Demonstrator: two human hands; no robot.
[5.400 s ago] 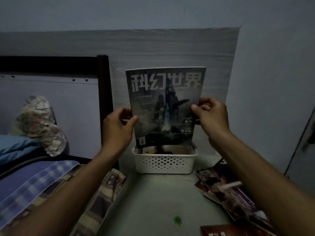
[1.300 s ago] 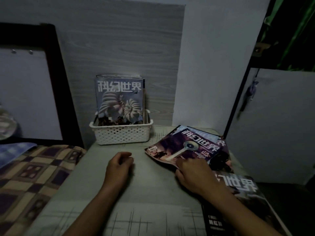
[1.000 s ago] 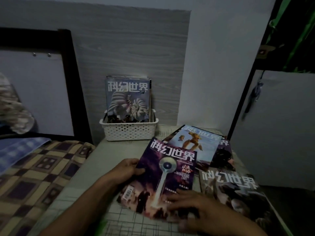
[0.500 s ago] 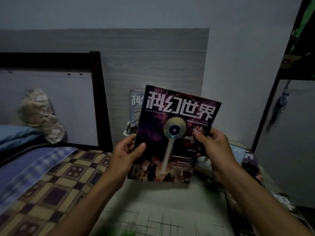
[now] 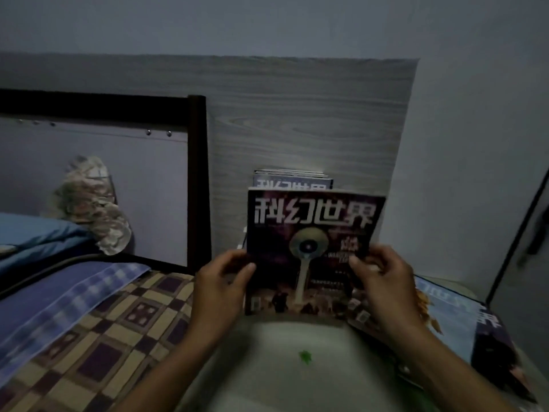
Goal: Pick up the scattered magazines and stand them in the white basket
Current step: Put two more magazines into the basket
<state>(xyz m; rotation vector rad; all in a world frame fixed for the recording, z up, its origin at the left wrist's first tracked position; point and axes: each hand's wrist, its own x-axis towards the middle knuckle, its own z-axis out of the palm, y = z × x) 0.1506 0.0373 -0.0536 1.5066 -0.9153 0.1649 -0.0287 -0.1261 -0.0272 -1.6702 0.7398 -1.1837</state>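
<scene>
Head view shows the purple magazine (image 5: 312,251) held upright, long axis vertical, just in front of the magazines already standing (image 5: 292,181) in the white basket (image 5: 244,233). Left hand (image 5: 221,288) pinches its left edge and right hand (image 5: 383,281) its right edge. Probably it only needs lowering straight down.

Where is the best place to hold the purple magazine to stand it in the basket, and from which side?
Judging by its upright pose, grip the purple magazine at mid-height on its two side edges, as the left hand and right hand do, leaving the bottom edge free.
</scene>
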